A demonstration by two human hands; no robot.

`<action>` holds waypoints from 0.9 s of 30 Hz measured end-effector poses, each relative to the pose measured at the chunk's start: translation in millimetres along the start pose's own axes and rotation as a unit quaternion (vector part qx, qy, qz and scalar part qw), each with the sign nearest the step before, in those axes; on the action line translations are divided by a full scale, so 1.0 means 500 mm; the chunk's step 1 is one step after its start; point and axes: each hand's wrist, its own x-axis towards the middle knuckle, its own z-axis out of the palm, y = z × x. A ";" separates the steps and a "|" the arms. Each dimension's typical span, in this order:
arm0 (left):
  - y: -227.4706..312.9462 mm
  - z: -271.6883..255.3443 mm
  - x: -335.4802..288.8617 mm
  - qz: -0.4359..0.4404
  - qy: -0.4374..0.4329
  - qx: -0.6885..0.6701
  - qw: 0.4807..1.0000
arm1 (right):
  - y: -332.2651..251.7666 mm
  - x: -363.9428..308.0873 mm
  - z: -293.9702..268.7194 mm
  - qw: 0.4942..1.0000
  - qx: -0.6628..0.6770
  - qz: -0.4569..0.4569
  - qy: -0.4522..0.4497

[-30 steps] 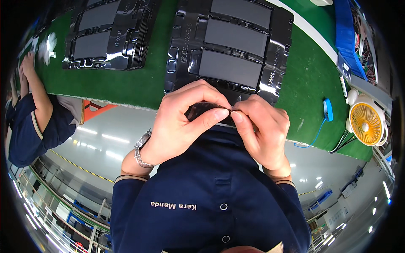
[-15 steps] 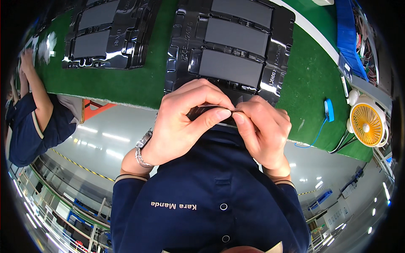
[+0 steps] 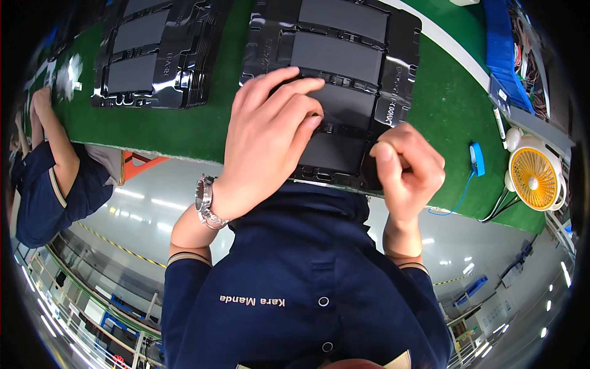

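Observation:
A black moulded plastic tray (image 3: 393, 92) lies in front of me with flat dark grey rectangular panels (image 3: 335, 55) in a column of recesses. My left hand (image 3: 267, 123) hovers over the tray's left side. Its thumb and index fingertips meet, while the other fingers reach out over a panel; whatever the pinch holds is hidden. At the tray's near right corner, my right hand (image 3: 409, 169) is curled with the thumb pressed against the index finger. I cannot make out anything between them.
Further left is a stack of similar black trays (image 3: 193, 74) on the green tabletop (image 3: 147, 135). To the right are a white fan with a yellow grille (image 3: 533, 172), a blue corded item (image 3: 476, 158) and a blue bin of wires (image 3: 510, 55). A co-worker's arm (image 3: 58, 135) shows far left.
My hands were together, fingertips meeting on a thin clear piece at the tray's near edge. Now they are apart: the left has moved up over the panels, the right out to the right.

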 end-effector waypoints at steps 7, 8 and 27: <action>-0.002 0.034 0.014 0.055 0.000 0.107 0.993 | 0.022 0.025 -0.018 0.995 -0.035 0.098 -0.005; -0.001 0.036 0.013 0.066 0.004 0.101 0.993 | 0.028 0.027 -0.017 0.994 -0.037 0.098 -0.010; 0.033 -0.007 -0.035 -0.139 0.091 -0.181 0.969 | 0.037 0.042 0.005 0.997 -0.029 0.034 -0.069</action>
